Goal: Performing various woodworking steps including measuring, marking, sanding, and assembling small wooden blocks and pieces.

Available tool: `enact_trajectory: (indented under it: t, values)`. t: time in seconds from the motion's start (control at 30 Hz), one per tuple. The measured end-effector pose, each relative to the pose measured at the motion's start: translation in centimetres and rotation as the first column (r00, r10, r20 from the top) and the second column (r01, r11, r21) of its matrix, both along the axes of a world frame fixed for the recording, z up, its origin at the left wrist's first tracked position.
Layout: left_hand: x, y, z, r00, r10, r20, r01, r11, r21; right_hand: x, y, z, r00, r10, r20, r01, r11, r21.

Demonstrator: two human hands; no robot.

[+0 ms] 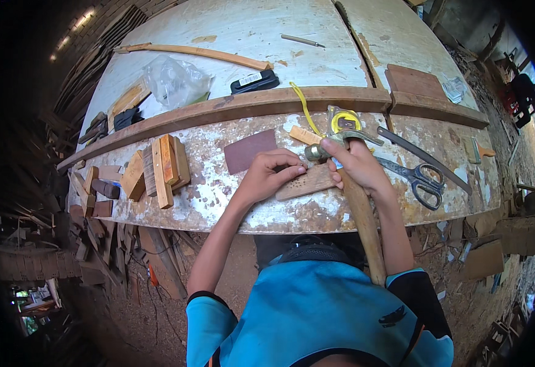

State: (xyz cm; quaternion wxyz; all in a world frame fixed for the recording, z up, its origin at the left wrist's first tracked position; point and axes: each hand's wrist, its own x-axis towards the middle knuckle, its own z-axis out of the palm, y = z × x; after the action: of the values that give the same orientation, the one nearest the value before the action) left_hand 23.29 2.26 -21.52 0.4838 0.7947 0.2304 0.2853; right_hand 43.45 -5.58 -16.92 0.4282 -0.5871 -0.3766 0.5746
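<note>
My right hand [362, 166] grips a claw hammer [365, 232] high on its wooden handle, close under the metal head, with the handle running down toward my body. My left hand [269, 177] has its fingertips pressed together over a short wooden board [309, 186] dotted with small dark marks or pieces; whatever is between them is too small to make out. A yellow tape measure [343, 119] and a small pale wood piece [302, 133] lie just beyond the hammer head. Scissors [425, 186] lie right of my right hand, and reddish sandpaper [248, 148] beyond my left hand.
A long wooden rail [218, 106] crosses the paint-spotted bench [206, 214]. Wood blocks [163, 171] sit at left. A dark metal strip [457, 178] and a scraper [475, 151] lie at right. Behind the rail are a plastic bag [176, 82], a black case [254, 81] and a pen-like tool [302, 40].
</note>
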Motion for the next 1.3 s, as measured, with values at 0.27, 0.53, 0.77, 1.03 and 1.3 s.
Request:
enact_trajectory:
  t: [0.27, 0.53, 0.77, 1.03, 1.3]
  values:
    - [-0.22, 0.24, 0.18, 0.998, -0.03, -0.05, 0.024, 0.993, -0.113, 0.13, -0.08, -0.09, 1.0, -0.005, -0.019, 0.005, 1.0, -0.01]
    - [-0.11, 0.23, 0.11, 0.999, -0.039, -0.001, 0.039, 0.999, -0.013, 0.07, -0.05, -0.15, 1.0, -0.007, -0.031, 0.006, 1.0, -0.004]
    - [-0.16, 0.16, 0.6, 0.998, -0.063, -0.018, 0.063, 0.997, -0.033, 0.03, -0.06, 0.08, 1.0, -0.006, -0.004, 0.006, 1.0, 0.005]
    - [-0.15, 0.04, 0.75, 0.998, -0.06, -0.024, 0.06, 0.998, -0.003, 0.01, -0.07, 0.01, 1.0, -0.01, -0.009, 0.01, 1.0, 0.012]
    - [-0.21, 0.09, 0.42, 0.998, -0.068, 0.003, 0.068, 0.998, 0.014, 0.01, -0.03, -0.34, 1.0, -0.009, -0.028, 0.009, 1.0, -0.003]
